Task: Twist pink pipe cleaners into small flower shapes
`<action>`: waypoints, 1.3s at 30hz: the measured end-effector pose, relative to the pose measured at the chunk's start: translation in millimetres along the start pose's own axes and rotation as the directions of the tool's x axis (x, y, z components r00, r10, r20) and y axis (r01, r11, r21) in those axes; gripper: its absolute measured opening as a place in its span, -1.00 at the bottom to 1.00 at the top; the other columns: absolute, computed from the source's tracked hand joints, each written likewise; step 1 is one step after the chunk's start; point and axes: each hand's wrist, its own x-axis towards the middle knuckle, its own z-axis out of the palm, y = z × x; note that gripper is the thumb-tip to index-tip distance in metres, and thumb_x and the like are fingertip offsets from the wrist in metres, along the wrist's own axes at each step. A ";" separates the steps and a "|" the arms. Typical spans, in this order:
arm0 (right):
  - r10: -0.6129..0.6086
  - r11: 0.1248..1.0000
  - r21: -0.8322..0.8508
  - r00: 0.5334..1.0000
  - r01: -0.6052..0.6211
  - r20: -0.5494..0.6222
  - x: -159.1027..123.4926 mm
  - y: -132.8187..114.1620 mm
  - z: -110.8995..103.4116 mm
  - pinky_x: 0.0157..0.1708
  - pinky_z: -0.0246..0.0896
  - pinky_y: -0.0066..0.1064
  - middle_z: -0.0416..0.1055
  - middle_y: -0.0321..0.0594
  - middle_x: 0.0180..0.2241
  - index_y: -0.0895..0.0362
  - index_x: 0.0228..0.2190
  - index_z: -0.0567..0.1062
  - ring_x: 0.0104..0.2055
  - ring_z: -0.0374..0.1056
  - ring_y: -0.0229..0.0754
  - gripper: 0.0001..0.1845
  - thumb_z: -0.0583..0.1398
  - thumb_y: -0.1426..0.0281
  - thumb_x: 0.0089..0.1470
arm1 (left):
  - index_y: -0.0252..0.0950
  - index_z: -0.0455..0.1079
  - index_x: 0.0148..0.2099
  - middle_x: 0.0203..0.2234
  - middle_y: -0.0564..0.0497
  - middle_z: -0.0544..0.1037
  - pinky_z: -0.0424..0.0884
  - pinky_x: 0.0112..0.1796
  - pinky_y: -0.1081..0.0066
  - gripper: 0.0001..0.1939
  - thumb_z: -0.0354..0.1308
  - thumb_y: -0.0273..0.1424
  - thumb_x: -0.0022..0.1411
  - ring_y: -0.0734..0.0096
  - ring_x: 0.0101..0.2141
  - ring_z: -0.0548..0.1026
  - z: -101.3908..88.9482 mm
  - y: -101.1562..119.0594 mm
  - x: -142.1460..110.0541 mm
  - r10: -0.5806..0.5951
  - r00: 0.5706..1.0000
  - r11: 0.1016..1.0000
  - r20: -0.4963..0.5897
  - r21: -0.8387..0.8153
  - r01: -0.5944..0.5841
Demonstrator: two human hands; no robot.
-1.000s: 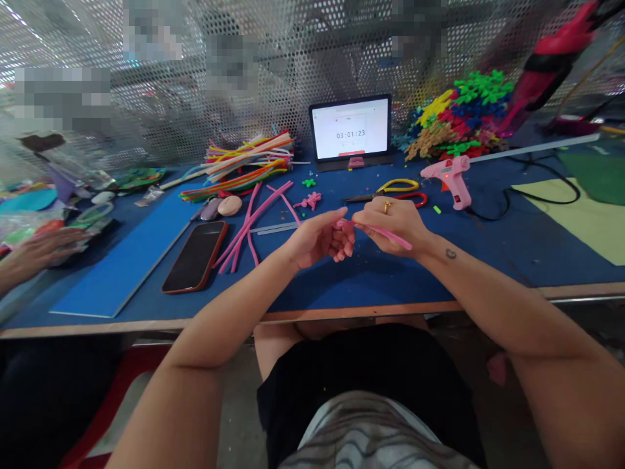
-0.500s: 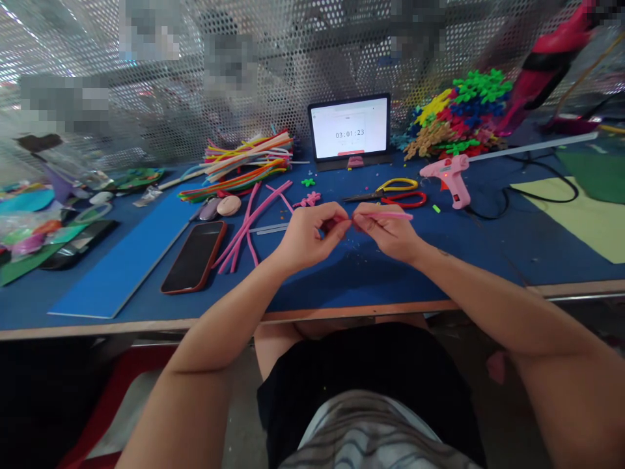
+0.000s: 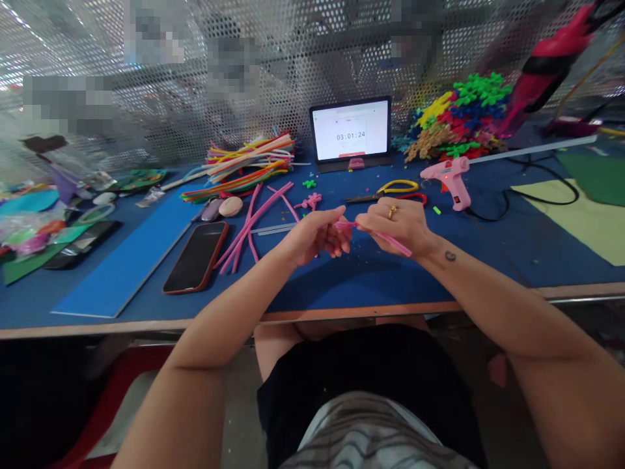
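At the left, a blue board (image 3: pixel 122 260) lies flat on the table, with a dark-screened smartphone (image 3: pixel 196 257) to its right. Loose pink pipe cleaners (image 3: pixel 250 225) cross each other next, and a multicoloured pipe-cleaner bundle (image 3: pixel 249 163) lies on their far side. A small pink twisted shape (image 3: pixel 311 201) sits just beyond the left hand (image 3: pixel 312 238), whose thumb and forefinger are drawn together on one end of a pink pipe cleaner (image 3: pixel 398 245); its other fingers curl loosely below. That end is partly hidden, so its exact form is unclear.

The stem spans the narrow gap above the table to the right hand (image 3: pixel 396 220), whose fingers are closed around it, with a straight tail pointing near and right. It should be very light, fuzzy enough not to slip, and bendable yet shape-keeping if wire-cored; pinching close to a bend would give best control, since a long free tail may swing.

Beyond the right hand are scissors (image 3: pixel 377 195); farther right, a pink glue gun (image 3: pixel 454 181).
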 end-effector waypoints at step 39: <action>0.469 -0.116 0.683 0.566 -0.722 0.678 3.8 -3.4 15.3 -0.59 0.05 -0.54 0.40 -0.34 -0.61 0.20 -0.37 0.50 -0.62 0.15 -0.42 -0.74 0.24 0.22 0.03 | -0.34 0.36 -0.48 -0.70 0.13 0.37 0.23 -0.63 0.59 -0.67 0.37 -0.20 -0.04 0.67 -0.67 0.28 -21.6 12.2 -0.8 0.392 0.887 0.891 -0.243 0.339 -0.301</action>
